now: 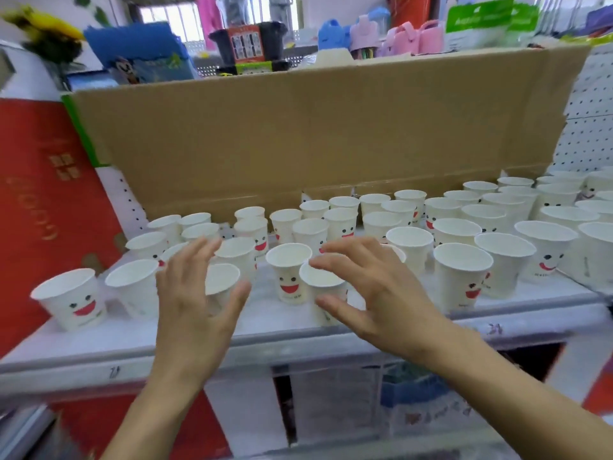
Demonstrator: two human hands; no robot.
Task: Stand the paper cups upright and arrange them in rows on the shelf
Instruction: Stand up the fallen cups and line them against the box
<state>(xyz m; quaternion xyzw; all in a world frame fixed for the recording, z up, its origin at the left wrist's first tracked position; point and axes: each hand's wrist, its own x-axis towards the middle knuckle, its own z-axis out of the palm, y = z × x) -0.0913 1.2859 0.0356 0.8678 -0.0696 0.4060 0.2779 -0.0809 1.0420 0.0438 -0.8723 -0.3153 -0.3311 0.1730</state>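
Several white paper cups with red smiling faces stand upright on the white shelf [132, 330], in loose rows from left to right. My left hand [194, 293] hovers with spread fingers in front of one cup [223, 280], thumb near its side, not gripping it. My right hand [368, 290] is spread over another cup [323, 283] near the shelf's front, thumb and fingers either side of its rim without closing. Between them stands a face cup [289, 270]. At the far left a cup [71, 298] stands apart and leans a little.
A large flattened cardboard sheet [315, 127] stands behind the cups as a back wall. A red box [39, 210] fills the left side. Toys and packets sit on the shelf above. Pegboard [590, 111] is at the right; below the shelf are more goods.
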